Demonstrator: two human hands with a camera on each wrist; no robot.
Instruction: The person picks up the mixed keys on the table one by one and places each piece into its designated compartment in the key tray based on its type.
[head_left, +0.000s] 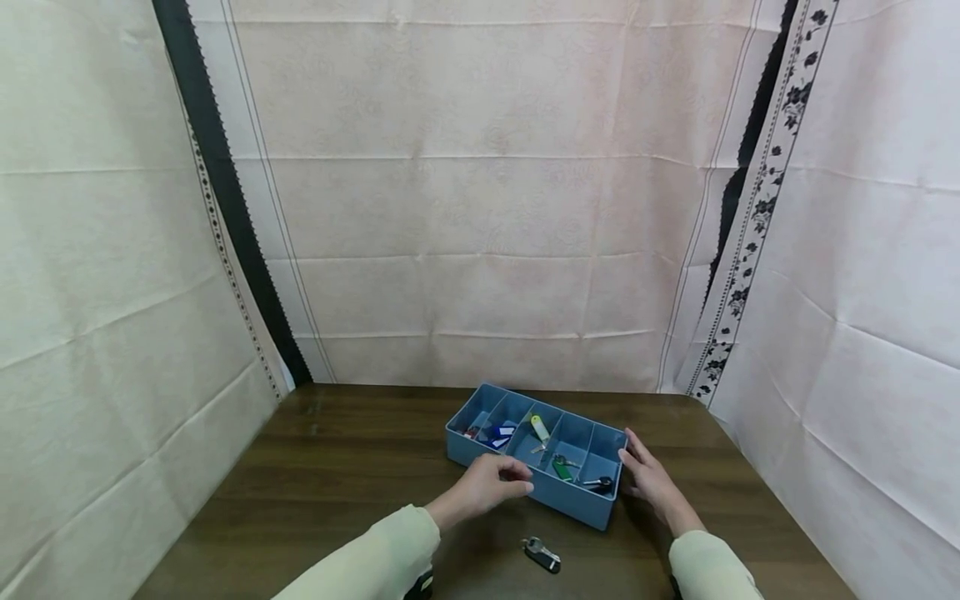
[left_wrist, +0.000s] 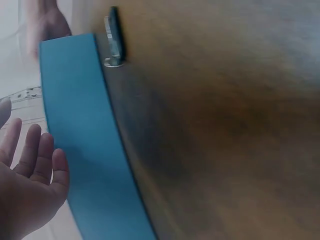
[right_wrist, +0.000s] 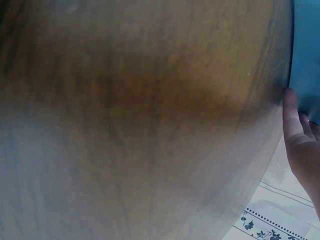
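A blue divided box [head_left: 570, 500] stands at an angle on the table, with keys and coloured tags in its compartments. My right hand [head_left: 652, 479] touches its right end wall, with fairly straight fingers [right_wrist: 291, 117] against it in the right wrist view. Over the box's near long side hovers my left hand [head_left: 487, 487]; its fingers [left_wrist: 30, 150] are loosely bent and hold nothing. Nearer to me on the wood lies a small black and silver item with a ring [head_left: 542, 554], its exact kind unclear.
Inside the box are blue tags [head_left: 502, 433], a yellow tag [head_left: 539, 427] with a key, a green tag [head_left: 562, 468] and a black-headed key [head_left: 600, 483]. The brown table [head_left: 360, 450] meets hanging pale cloths [head_left: 487, 208] at its back and sides.
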